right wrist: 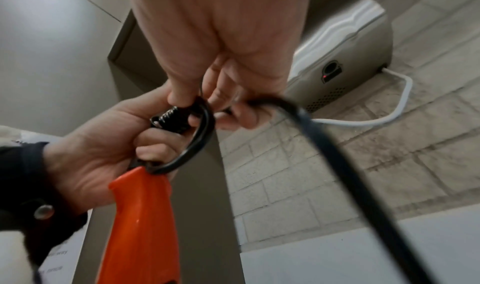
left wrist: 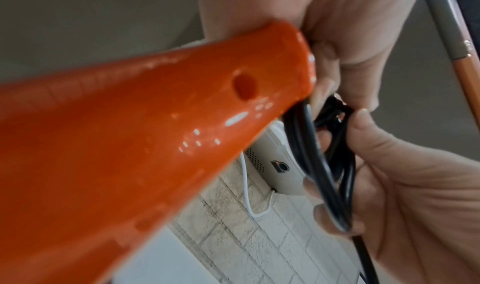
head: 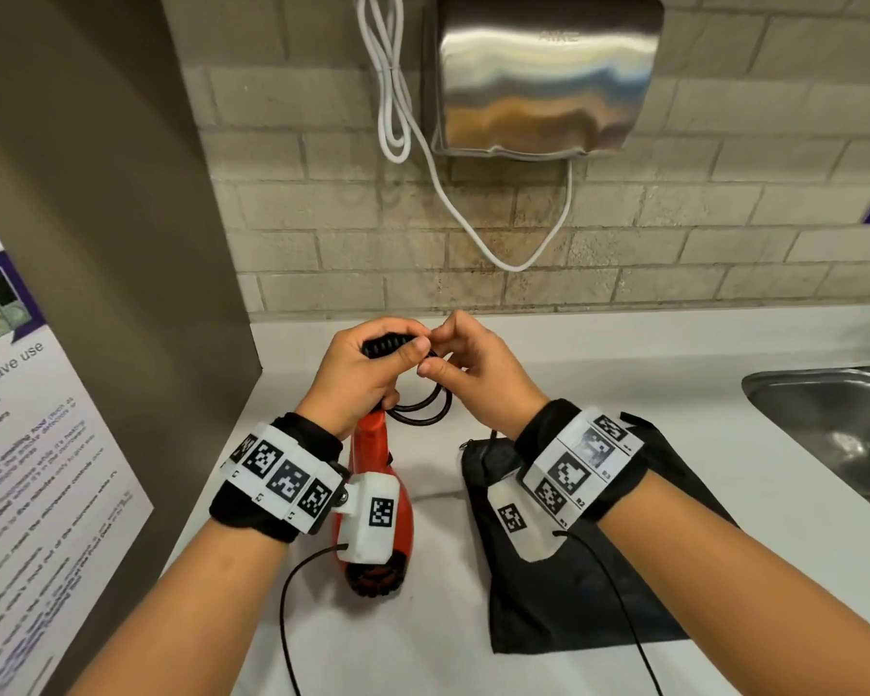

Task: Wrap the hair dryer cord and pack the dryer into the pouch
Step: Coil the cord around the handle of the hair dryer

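An orange-red hair dryer [head: 372, 499] [left wrist: 130, 144] [right wrist: 140, 216] is held above the white counter, handle end up and away from me, nozzle toward me. My left hand [head: 367, 369] [right wrist: 103, 144] grips the handle's end and the ribbed black cord sleeve [head: 390, 344] [right wrist: 168, 118]. Loops of the black cord [head: 423, 409] [left wrist: 311, 161] [right wrist: 200, 136] hang beside the handle. My right hand [head: 465, 364] [right wrist: 223, 62] [left wrist: 402, 196] pinches the cord close to the left thumb. A black fabric pouch [head: 573, 585] lies flat on the counter under my right wrist.
A steel hand dryer [head: 543, 77] with a white cable [head: 453, 203] hangs on the tiled wall ahead. A steel sink [head: 834, 429] is set in the counter at right. A brown partition [head: 121, 243] and a paper notice [head: 26, 469] stand at left.
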